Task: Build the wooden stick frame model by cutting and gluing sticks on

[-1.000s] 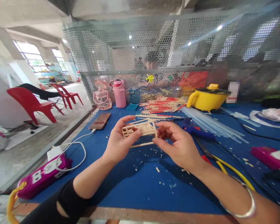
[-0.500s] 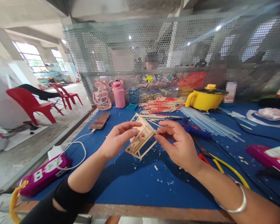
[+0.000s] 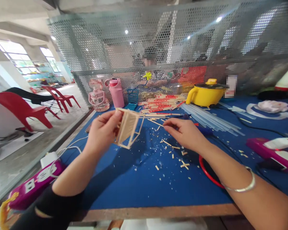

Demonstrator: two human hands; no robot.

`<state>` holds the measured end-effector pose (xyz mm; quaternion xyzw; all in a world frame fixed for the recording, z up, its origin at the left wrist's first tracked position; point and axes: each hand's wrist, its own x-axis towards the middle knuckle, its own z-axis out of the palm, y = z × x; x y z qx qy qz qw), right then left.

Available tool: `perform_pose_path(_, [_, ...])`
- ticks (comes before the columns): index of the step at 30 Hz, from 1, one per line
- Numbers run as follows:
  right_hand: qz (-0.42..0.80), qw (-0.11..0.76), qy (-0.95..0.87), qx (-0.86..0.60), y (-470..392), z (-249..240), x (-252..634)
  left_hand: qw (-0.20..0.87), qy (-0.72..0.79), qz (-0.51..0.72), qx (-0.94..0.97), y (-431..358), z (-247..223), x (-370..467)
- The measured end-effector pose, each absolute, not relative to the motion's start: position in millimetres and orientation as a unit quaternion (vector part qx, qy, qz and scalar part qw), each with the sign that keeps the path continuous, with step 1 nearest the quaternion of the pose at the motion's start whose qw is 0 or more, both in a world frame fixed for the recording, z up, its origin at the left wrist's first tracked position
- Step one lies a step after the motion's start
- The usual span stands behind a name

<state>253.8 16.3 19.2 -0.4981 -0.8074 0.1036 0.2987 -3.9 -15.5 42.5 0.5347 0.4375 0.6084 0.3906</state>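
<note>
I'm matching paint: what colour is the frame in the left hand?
Pale tan; the frame shows best in the head view, the only one.

On my feed I make out a black left sleeve (image 3: 66, 204) with a slit-like opening (image 3: 42, 213), and a smooth silver-coloured bangle (image 3: 243, 189) around the right forearm (image 3: 228, 169).

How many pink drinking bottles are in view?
2: a translucent pink bottle and, to its right, an opaque pink cylindrical bottle, both standing on the blue table beyond the left hand.
</note>
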Motion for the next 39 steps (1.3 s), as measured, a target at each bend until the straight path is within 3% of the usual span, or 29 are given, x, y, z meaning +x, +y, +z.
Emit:
perform_pose_path(6, [0.112, 0.15, -0.836, -0.516, 26.9, 10.8, 265.7, 0.401, 0.378, 0.656, 0.516, 4.8, 46.1, -2.8])
perform_pose_path(13, [0.098, 0.086, -0.862, -0.489, 21.9, -0.4, 248.9, 0.42, 0.417, 0.602, 0.536, -2.9, 19.5, 3.8])
perform_pose_path(25, [0.105, 0.117, -0.865, -0.477, 26.3, -1.8, 247.7, 0.544, 0.382, 0.524, 0.532, -17.9, 33.7, 12.8])
perform_pose_path(35, [0.143, 0.138, -0.879, -0.433, 25.1, -6.5, 246.2, 0.528, 0.407, 0.458, 0.589, 12.2, 65.3, 14.6])
perform_pose_path(39, [0.124, 0.22, -0.856, -0.452, 21.1, 3.2, 247.0, 0.562, 0.4, 0.433, 0.58, 18.8, 76.6, 14.5])
